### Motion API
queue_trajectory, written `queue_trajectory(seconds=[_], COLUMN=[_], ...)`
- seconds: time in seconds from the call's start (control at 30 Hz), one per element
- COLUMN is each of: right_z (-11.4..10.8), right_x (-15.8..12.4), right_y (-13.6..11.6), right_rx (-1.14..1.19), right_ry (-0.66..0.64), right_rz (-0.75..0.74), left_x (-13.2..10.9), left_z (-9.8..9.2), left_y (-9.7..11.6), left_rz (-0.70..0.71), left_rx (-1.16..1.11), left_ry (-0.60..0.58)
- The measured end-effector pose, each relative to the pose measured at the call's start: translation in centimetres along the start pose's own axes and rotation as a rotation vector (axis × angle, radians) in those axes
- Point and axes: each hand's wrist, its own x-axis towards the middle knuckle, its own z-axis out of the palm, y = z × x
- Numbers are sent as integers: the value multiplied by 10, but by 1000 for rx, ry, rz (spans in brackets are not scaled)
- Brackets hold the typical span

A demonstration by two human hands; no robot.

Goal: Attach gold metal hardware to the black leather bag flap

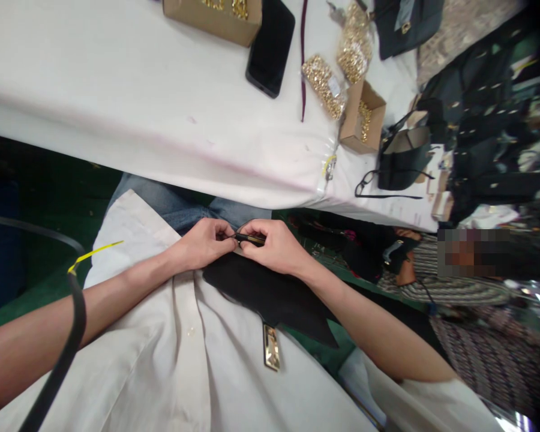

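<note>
A black leather piece (274, 297) with a gold rectangular clasp (271, 347) lies across my lap on white cloth. My left hand (204, 241) and my right hand (272, 243) meet at its top edge, both with fingers curled. They pinch a small dark tool or part with a gold tip (251, 239) between them. What exactly the left fingers grip is hidden.
A white table (130, 108) runs ahead with a black phone (270, 45), cardboard boxes (362, 117), bags of gold hardware (324, 84) and a black bag (402, 159). A black strap (67, 348) crosses my left forearm. Another person sits at right (454, 282).
</note>
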Motion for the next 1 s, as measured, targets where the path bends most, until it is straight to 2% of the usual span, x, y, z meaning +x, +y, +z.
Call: queue_trajectory(seconds=[0.3, 0.6, 0.67, 0.8, 1.0], right_z=[2, -6, -10, -15, -19], right_x=[-2, 0, 1, 1, -2], right_y=[0, 2, 3, 4, 2], right_rx=[-85, -151, -148, -103, -122], right_ry=[47, -26, -58, -96, -104], right_rz=[-48, -147, -161, -146, -64], left_x=[0, -1, -2, -6, -7], left_z=[3, 2, 1, 1, 3], left_y=[-2, 4, 9, 21, 26], left_rz=[-12, 19, 56, 202, 269], left_rx=[-30, 51, 62, 105, 289], left_ry=[-12, 3, 13, 132, 85])
